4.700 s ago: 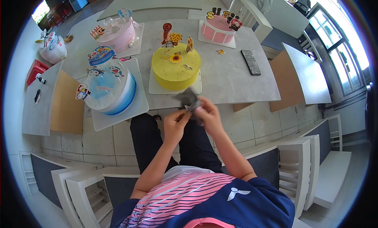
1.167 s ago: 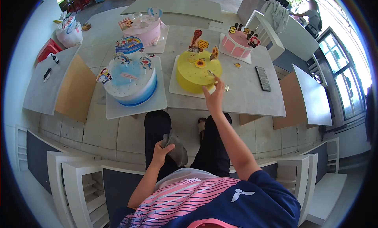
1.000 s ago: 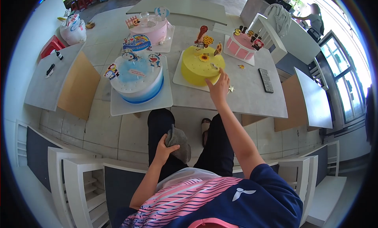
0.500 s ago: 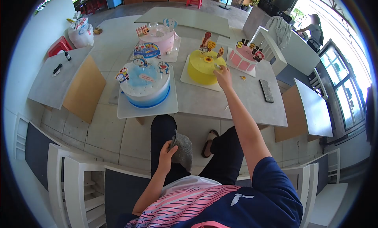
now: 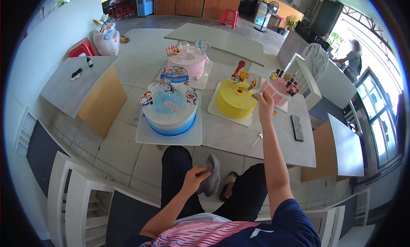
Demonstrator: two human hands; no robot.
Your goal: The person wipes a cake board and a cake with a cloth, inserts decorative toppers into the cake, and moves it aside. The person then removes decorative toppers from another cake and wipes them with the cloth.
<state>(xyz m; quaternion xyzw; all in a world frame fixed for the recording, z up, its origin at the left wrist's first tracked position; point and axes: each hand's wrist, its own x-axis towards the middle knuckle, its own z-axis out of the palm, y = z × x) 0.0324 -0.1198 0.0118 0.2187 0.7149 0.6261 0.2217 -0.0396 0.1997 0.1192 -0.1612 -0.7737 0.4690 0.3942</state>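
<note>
My right hand [image 5: 265, 102] is at the right edge of the yellow cake [image 5: 228, 104], its fingers pinched together. Something small and pale seems to be at the fingertips, too small to name. Sunflower and figure toppers [image 5: 241, 75] stand on this cake, which rests on a white board [image 5: 212, 109]. Low over my lap, my left hand [image 5: 195, 181] is closed on a grey cloth [image 5: 212, 178] that hangs between my knees. Nearest to it on the table is a blue and white cake [image 5: 171, 122] with cartoon toppers.
Two pink cakes stand farther back, one at left [image 5: 190, 65] and one at right [image 5: 277, 85]. A dark phone [image 5: 297, 128] and a thin white stick [image 5: 257, 139] lie on the grey table [image 5: 230, 140]. A person [image 5: 353, 61] is at the far right counter.
My right hand has drawn back from the yellow cake's top to its right edge. The cloth in my left hand has shifted and changed shape. The view has tilted up.
</note>
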